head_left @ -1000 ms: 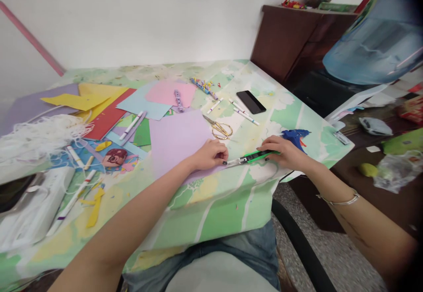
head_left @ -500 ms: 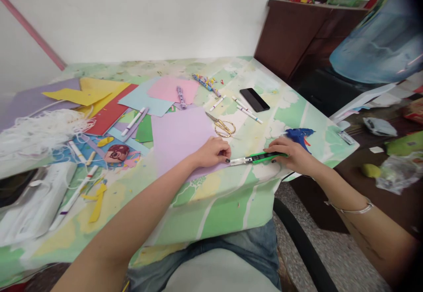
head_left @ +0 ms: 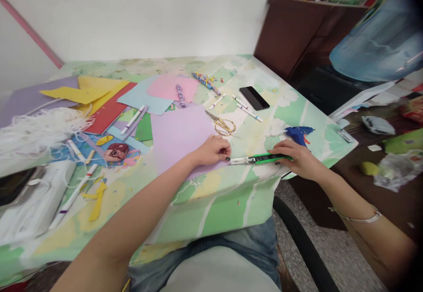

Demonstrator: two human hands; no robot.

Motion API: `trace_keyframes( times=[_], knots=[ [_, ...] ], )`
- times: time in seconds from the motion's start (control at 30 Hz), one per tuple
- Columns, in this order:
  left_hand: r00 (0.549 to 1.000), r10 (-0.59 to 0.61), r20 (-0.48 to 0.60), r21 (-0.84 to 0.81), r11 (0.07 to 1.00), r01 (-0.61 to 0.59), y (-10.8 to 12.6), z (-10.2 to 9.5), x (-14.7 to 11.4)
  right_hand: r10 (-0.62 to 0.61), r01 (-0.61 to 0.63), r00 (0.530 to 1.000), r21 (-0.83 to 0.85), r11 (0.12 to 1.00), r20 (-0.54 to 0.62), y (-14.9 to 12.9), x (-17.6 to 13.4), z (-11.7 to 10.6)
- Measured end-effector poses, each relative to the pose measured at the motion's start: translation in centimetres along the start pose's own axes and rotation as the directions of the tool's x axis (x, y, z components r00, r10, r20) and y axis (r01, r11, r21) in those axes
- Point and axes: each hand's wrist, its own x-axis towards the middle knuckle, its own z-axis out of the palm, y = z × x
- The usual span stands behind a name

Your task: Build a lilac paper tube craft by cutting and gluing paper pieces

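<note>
My left hand (head_left: 214,150), its fingers curled closed, is at the lower right part of a light purple sheet of paper (head_left: 180,131) and holds it on the table. In my right hand (head_left: 294,157) is a green and black utility knife (head_left: 269,157), lying nearly level. Its blade points left, the tip close to my left fingertips by the sheet's corner. Gold-handled scissors (head_left: 224,127) lie just beyond my left hand. Past my right hand rests a blue glue gun (head_left: 299,134), partly hidden by the hand.
A black phone (head_left: 254,98) and several markers (head_left: 249,114) lie farther back. On the left are coloured papers (head_left: 109,111), a heap of white string (head_left: 42,129) and a white power strip (head_left: 53,195). The table's front edge and a black chair arm (head_left: 300,239) are near me.
My right hand has shifted slightly to the right, drawing the utility knife a little that way. The left hand stays in place on the purple sheet.
</note>
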Motion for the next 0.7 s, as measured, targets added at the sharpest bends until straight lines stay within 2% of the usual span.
trace_keyframes(
  times=[0.17, 0.43, 0.7],
  knots=[
    [1.000, 0.002, -0.002, -0.004, 1.000, -0.002, -0.19, 0.13, 0.01, -0.014, 0.014, 1.000, -0.014, 1.000, -0.012, -0.82, 0.38, 0.25],
    [1.000, 0.022, -0.010, 0.004, 1.000, -0.022, -0.46, 0.14, 0.10, -0.016, 0.016, 1.000, 0.006, 1.000, -0.003, -0.20, 0.10, 0.35],
    [1.000, 0.004, -0.009, -0.007, 1.000, -0.004, -0.35, 0.16, 0.08, -0.034, 0.034, 0.999, 0.030, 0.999, 0.020, -0.85, 0.60, 0.67]
  ],
)
